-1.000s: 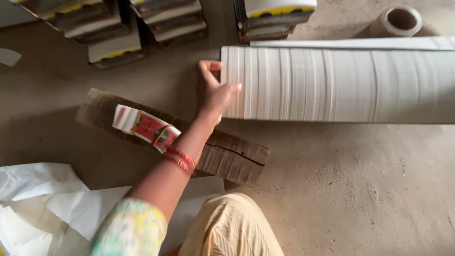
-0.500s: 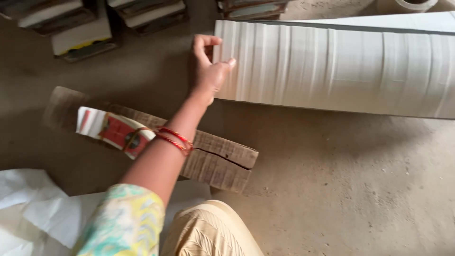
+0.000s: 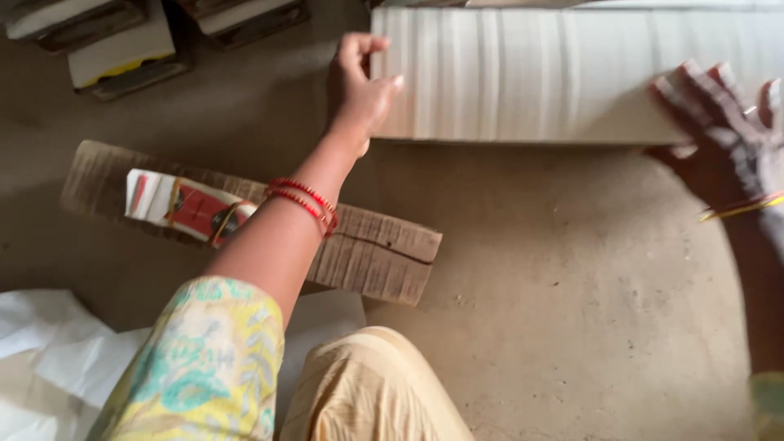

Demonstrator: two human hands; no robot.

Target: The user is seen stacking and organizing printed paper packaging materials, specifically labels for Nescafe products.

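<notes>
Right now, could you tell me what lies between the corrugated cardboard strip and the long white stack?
In the head view, only bare dusty floor, crossed by the left forearm, separates the cardboard strip from the white stack.

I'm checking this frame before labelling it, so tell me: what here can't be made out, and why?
- Long white stack, head view: its top and right end are cut off by the frame edges.
- Right hand: motion-blurred, so contact with the stack is unclear.
- Left hand: its palm covers the stack's left end.
- Red and white packet on the cardboard strip: partly hidden by the left forearm.
</notes>
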